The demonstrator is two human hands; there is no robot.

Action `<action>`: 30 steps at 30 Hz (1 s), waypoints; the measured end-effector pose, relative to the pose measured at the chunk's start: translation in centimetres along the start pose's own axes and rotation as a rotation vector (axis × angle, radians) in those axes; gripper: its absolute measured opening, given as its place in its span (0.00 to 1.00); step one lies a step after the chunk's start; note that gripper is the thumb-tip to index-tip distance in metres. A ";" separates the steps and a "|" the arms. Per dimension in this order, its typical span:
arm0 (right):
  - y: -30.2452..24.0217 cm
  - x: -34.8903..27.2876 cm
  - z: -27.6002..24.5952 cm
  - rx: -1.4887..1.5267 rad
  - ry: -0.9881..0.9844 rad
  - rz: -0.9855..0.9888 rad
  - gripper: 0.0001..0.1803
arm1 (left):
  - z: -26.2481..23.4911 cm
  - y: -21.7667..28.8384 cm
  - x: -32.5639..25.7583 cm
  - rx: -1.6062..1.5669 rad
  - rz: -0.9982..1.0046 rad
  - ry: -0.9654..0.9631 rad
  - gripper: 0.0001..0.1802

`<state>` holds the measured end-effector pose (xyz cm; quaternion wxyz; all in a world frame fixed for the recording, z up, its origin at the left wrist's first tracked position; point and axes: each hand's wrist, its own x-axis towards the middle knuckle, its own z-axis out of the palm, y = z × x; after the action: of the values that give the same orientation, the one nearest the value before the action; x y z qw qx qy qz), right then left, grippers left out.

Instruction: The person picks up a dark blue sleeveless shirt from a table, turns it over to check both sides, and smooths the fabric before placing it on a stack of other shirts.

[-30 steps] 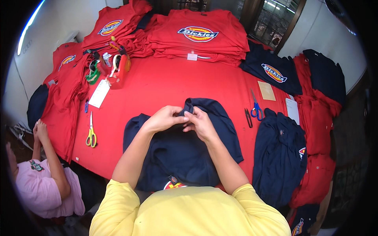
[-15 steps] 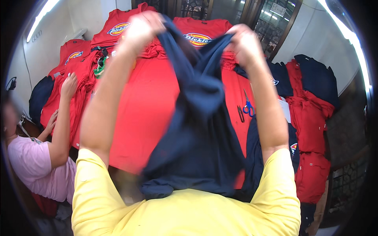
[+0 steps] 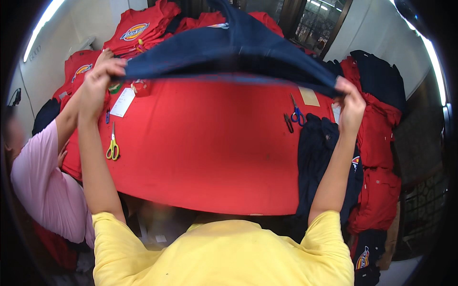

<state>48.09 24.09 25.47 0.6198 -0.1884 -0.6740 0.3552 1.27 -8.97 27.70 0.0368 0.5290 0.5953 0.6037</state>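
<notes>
A navy shirt (image 3: 234,45) is stretched wide in the air above the far part of the table. Its near edge sags between my hands, and its upper part runs out of the top of the view. My left hand (image 3: 97,78) pinches one corner of that edge. At the other corner, my right hand (image 3: 352,102) grips the cloth with bent fingers. Both arms reach forward over the red-covered table (image 3: 205,157). Beside my right forearm lies a crumpled navy garment (image 3: 315,148).
Yellow scissors (image 3: 113,145), a white slip (image 3: 123,101) and a red tape roll (image 3: 140,88) lie left; blue scissors (image 3: 297,113) and dark snips (image 3: 288,123) lie right. Red shirts (image 3: 374,143) are stacked at right. A co-worker in a pink sleeve (image 3: 43,176) stands left.
The shirt, hanging down towards me before, has swung up and away and spread out. My hands have moved apart and lower. The co-worker's arm has reached farther forward.
</notes>
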 end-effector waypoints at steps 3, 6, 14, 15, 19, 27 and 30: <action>2.9 -9.8 -2.3 0.069 -0.150 0.256 0.17 | 0.7 -4.5 -7.7 0.186 -0.087 -0.115 0.11; 4.9 -18.8 -4.9 -0.003 -0.264 0.585 0.19 | 2.6 -7.3 -15.6 0.186 -0.311 -0.226 0.13; 3.1 -25.6 9.3 -0.619 -0.650 0.158 0.23 | 19.8 -6.3 -21.7 0.465 -0.131 -0.328 0.16; 4.7 -26.8 12.2 -0.576 -0.626 0.015 0.22 | 22.6 -7.5 -21.7 0.481 -0.034 -0.326 0.18; 8.9 -29.1 13.9 -0.673 -0.632 -0.089 0.24 | 24.3 -10.9 -22.5 0.737 0.072 -0.442 0.23; 8.8 -28.2 12.1 -0.419 -0.587 0.139 0.19 | 23.3 -11.2 -22.5 0.726 0.041 -0.515 0.25; 7.1 -28.9 12.1 -0.452 -0.519 0.128 0.11 | 23.4 -11.3 -22.4 0.726 0.043 -0.515 0.25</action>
<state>39.72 5.86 0.40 0.3471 -0.2660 -0.8575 0.2711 20.42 -4.96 -0.46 -0.0168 0.6530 0.7291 0.2045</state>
